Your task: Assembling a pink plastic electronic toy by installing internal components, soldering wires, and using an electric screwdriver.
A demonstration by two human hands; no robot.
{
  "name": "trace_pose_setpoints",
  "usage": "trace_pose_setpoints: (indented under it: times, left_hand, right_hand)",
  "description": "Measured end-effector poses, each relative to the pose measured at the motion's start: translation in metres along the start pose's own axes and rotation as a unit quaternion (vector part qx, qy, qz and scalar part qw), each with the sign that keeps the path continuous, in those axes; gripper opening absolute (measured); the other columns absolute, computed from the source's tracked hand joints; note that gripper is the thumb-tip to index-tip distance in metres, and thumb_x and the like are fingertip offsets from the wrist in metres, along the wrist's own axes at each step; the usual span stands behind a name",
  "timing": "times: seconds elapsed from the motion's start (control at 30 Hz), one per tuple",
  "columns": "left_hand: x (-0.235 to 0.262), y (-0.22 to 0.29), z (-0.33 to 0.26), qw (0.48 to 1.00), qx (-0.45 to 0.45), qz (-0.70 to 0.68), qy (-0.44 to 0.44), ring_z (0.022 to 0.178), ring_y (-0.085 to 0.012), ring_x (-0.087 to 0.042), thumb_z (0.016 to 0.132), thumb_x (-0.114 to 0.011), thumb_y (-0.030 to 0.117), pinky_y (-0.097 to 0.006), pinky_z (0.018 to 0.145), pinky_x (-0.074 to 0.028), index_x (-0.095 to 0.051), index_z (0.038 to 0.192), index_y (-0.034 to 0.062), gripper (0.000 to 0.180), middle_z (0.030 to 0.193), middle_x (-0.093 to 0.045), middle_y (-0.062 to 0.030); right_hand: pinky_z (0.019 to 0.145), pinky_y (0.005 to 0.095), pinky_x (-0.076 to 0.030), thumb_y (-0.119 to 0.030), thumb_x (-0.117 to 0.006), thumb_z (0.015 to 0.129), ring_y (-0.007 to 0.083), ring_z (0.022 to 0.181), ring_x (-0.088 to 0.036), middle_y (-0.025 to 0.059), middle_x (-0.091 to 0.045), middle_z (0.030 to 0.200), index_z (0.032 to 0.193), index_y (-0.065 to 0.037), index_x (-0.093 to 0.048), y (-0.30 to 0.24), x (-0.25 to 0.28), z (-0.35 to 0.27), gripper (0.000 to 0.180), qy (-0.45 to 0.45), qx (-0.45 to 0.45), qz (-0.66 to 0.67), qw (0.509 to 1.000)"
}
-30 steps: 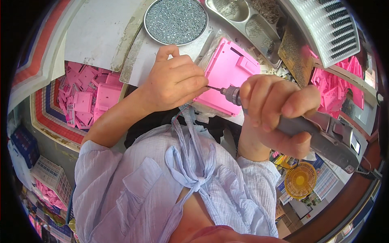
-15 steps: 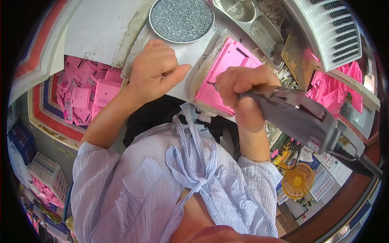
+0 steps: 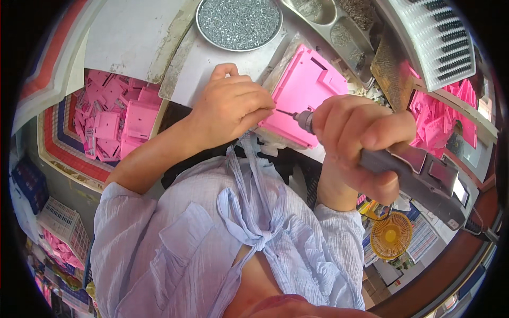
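Note:
My right hand (image 3: pixel 366 135) is wrapped round a grey electric screwdriver (image 3: pixel 419 177), whose cord runs off to the right. Its thin bit (image 3: pixel 285 113) points left, over a pink plastic panel (image 3: pixel 305 74). That panel lies on a block wrapped in clear plastic at the bench edge. My left hand (image 3: pixel 233 103) is at the panel's left edge, thumb and forefinger pinched together close to the bit's tip. Whatever is between those fingertips is too small or hidden to make out.
A round metal bowl (image 3: pixel 238 50) of small silver fasteners stands beyond my left hand. Right of it is a metal tray (image 3: pixel 323 25) with compartments of small parts. Pink parts fill a bin (image 3: pixel 106 124) at left and a pile (image 3: pixel 435 119) at right. A yellow basket (image 3: pixel 391 235) sits lower right.
My left hand has moved right to the screwdriver's tip, its fingers now pinched. My right hand has shifted right and slightly nearer me, drawing the screwdriver back.

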State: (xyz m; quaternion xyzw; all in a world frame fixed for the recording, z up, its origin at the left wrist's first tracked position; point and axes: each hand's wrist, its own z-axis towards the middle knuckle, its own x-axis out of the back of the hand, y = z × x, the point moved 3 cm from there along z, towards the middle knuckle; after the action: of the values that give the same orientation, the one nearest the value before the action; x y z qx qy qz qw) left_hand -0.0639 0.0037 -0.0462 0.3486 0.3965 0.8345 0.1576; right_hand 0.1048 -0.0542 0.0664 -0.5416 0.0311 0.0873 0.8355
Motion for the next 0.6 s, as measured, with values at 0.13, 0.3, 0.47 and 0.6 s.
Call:
trace_pose_setpoints:
  times: [0.13, 0.3, 0.47, 0.6]
  left_hand:
    - [-0.002, 0.008, 0.003, 1.000, 0.000, -0.013, -0.002, 0.080, -0.0179, -0.065, 0.083, -0.078, 0.013, -0.039, 0.089, -0.038, -0.071, 0.090, 0.0133, 0.010, 0.085, -0.070, 0.0007]
    - [0.002, 0.009, 0.001, 0.998, -0.047, 0.042, -0.021, 0.078, -0.0199, -0.063, 0.076, -0.082, 0.011, -0.039, 0.086, -0.039, -0.071, 0.099, 0.0107, 0.025, 0.090, -0.071, -0.0013]
    - [0.017, 0.011, 0.018, 0.993, -0.069, 0.012, -0.090, 0.121, -0.0244, -0.061, 0.073, -0.074, 0.003, -0.043, 0.093, -0.040, -0.070, 0.112, 0.0084, 0.039, 0.125, -0.070, -0.0047]
    - [-0.007, -0.002, 0.011, 0.976, -0.097, 0.013, -0.192, 0.142, -0.0240, -0.052, 0.072, -0.067, -0.003, -0.045, 0.093, -0.040, -0.070, 0.119, 0.0096, 0.049, 0.142, -0.065, -0.0048]
  right_hand:
    - [0.047, 0.0354, -0.040, -0.043, -0.066, 0.096, 0.0152, 0.047, -0.047, -0.0016, -0.051, 0.059, 0.105, -0.006, -0.054, -0.002, -0.003, -0.004, 0.039, 0.003, 0.022, 0.018, 1.000]
    - [0.047, 0.0346, -0.039, -0.042, -0.068, 0.095, 0.0157, 0.047, -0.048, -0.0012, -0.051, 0.058, 0.102, -0.007, -0.054, 0.002, -0.010, -0.014, 0.039, 0.028, 0.003, 0.009, 1.000]
    - [0.057, 0.0350, -0.044, -0.037, -0.073, 0.094, 0.0179, 0.055, -0.051, 0.0033, -0.052, 0.063, 0.101, -0.004, -0.055, 0.007, -0.017, -0.033, 0.038, 0.067, -0.038, 0.040, 0.996]
    - [0.059, 0.0351, -0.048, -0.027, -0.077, 0.091, 0.0185, 0.058, -0.054, 0.0073, -0.056, 0.068, 0.098, -0.002, -0.057, 0.017, -0.022, -0.046, 0.032, 0.088, -0.065, 0.042, 0.993]
